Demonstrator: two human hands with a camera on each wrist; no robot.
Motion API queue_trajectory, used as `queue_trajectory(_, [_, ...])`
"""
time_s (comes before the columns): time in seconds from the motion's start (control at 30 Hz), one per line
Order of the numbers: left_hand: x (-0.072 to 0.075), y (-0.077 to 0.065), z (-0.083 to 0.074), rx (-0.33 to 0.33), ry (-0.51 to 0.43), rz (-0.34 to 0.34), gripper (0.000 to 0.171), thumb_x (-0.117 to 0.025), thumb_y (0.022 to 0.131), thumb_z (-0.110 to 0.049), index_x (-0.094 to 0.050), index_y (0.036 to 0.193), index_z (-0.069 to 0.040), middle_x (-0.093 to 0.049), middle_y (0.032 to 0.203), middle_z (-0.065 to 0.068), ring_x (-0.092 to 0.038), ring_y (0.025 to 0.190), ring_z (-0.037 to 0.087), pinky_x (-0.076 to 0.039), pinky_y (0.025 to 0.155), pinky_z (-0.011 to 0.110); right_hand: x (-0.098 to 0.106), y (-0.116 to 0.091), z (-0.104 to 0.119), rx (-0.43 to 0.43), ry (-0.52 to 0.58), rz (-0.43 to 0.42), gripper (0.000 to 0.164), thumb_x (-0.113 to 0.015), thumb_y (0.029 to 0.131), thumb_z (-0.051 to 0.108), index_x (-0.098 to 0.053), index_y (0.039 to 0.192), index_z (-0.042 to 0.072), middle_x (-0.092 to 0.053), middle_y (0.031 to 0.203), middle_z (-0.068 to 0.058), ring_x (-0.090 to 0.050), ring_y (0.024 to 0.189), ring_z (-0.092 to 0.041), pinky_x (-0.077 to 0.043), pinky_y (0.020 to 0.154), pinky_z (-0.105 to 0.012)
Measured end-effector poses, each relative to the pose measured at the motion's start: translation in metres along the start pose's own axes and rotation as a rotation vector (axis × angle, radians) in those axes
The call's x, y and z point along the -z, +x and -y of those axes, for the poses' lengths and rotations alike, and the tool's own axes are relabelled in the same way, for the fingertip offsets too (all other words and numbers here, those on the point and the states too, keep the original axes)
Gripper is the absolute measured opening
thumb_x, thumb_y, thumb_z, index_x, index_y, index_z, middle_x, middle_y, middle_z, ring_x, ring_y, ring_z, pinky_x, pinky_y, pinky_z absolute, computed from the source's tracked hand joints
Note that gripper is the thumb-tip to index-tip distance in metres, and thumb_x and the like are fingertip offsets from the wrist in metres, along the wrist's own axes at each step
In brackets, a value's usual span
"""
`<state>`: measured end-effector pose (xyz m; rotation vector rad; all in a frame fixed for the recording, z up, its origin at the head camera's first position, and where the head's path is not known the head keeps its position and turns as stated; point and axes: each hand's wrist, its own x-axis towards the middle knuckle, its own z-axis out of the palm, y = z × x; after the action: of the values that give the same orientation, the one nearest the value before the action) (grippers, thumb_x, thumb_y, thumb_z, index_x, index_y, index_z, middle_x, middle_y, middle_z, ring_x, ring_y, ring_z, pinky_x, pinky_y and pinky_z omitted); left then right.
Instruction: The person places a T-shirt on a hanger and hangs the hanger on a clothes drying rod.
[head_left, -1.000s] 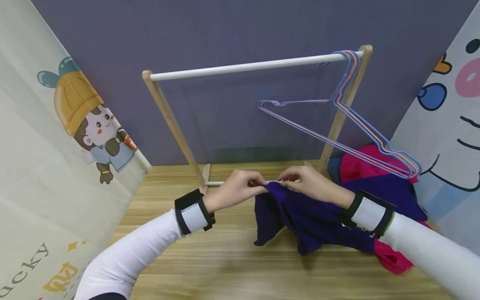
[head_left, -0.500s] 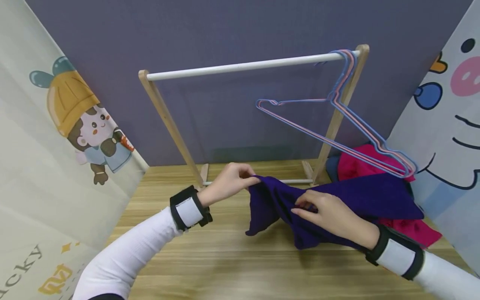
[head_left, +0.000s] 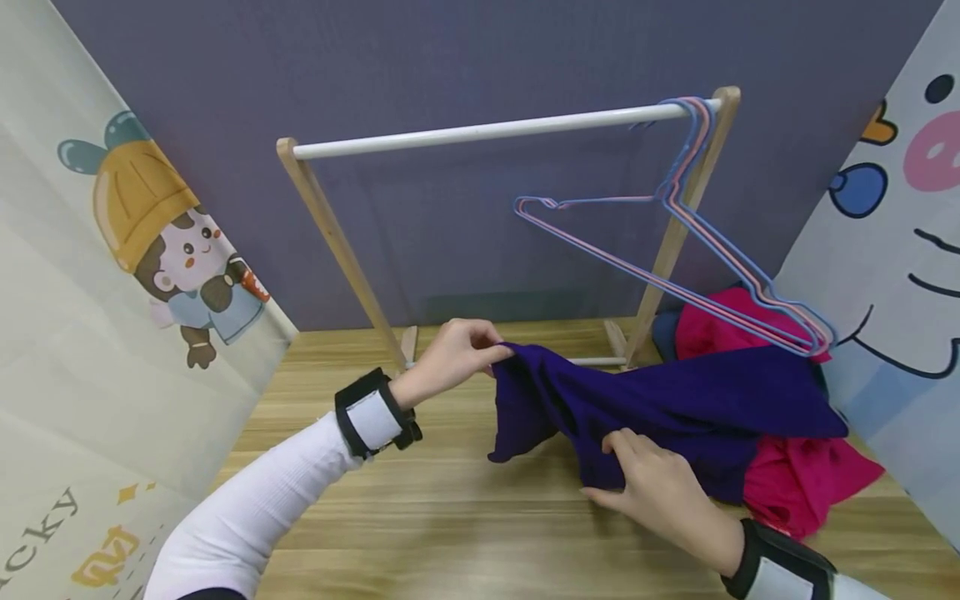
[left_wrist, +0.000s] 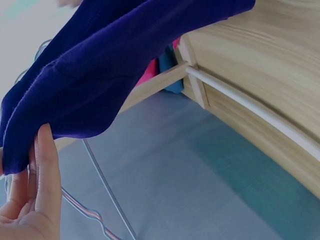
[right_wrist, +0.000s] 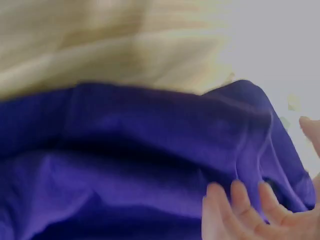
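In the head view, the left hand [head_left: 453, 354] pinches the raised corner of a dark purple cloth [head_left: 697, 392], which stretches from the frame's centre to the lower right, partly over crimson fabric [head_left: 798, 483]. The right hand [head_left: 667, 492], thumb and fingers apart, is at its lower edge. Wire hangers [head_left: 681, 171] hang upper right.

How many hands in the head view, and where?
2. The left hand pinches a raised edge of the purple cloth. The right hand is at the cloth's near side; whether it touches is unclear.
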<state>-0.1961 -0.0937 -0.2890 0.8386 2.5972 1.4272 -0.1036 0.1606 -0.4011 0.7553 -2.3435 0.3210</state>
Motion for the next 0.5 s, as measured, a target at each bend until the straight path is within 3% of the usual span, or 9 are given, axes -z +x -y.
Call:
queue_trajectory(0.07, [0.0, 0.001, 0.0, 0.012, -0.01, -0.002, 0.01, -0.062, 0.082, -0.012, -0.063, 0.078, -0.003, -0.062, 0.069, 0.005, -0.061, 0.058, 0.019, -0.05, 0.056, 0.026, -0.006, -0.005, 0.001, 0.016, -0.024, -0.033, 0.061, -0.038, 0.076, 0.067, -0.053, 0.078, 0.008, -0.048, 0.067, 0.002, -0.046, 0.049, -0.011, -0.032, 0.036, -0.019])
queue_trajectory(0.17, [0.001, 0.001, -0.001, 0.029, -0.027, 0.0, 0.01, -0.062, 0.082, -0.012, -0.063, 0.079, -0.003, -0.062, 0.07, 0.005, -0.06, 0.058, 0.013, -0.05, 0.057, 0.026, -0.014, -0.011, 0.002, 0.01, -0.056, -0.041, 0.052, -0.059, 0.073, 0.057, -0.053, 0.076, 0.005, -0.049, 0.066, 0.0, -0.048, 0.049, -0.014, -0.034, 0.036, -0.022])
queue_trajectory(0.27, [0.003, 0.001, -0.001, 0.037, -0.029, -0.006, 0.01, -0.062, 0.082, -0.013, -0.064, 0.08, -0.004, -0.063, 0.072, 0.005, -0.059, 0.058, 0.013, -0.05, 0.057, 0.027, -0.017, -0.014, 0.001, -0.034, -0.068, 0.007, 0.037, -0.077, 0.06, 0.031, -0.056, 0.076, 0.005, -0.051, 0.065, -0.001, -0.05, 0.05, -0.015, -0.036, 0.038, -0.023])
queue_trajectory(0.33, [0.005, 0.0, 0.001, 0.035, -0.021, -0.012, 0.01, -0.062, 0.083, -0.013, -0.064, 0.081, -0.004, -0.063, 0.073, 0.005, -0.059, 0.058, 0.013, -0.05, 0.057, 0.027, -0.016, -0.013, 0.001, -0.073, -0.067, 0.04, 0.029, -0.077, 0.058, 0.018, -0.059, 0.077, 0.006, -0.052, 0.066, 0.0, -0.052, 0.053, -0.015, -0.039, 0.04, -0.026])
queue_trajectory(0.5, [0.013, -0.004, 0.005, 0.035, -0.021, -0.034, 0.011, -0.062, 0.083, -0.012, -0.064, 0.084, -0.001, -0.064, 0.076, 0.008, -0.06, 0.057, 0.014, -0.05, 0.057, 0.027, -0.004, -0.006, -0.003, -0.136, -0.011, 0.069, 0.017, -0.074, 0.064, 0.009, -0.064, 0.077, 0.01, -0.055, 0.072, 0.003, -0.056, 0.061, -0.013, -0.044, 0.047, -0.028])
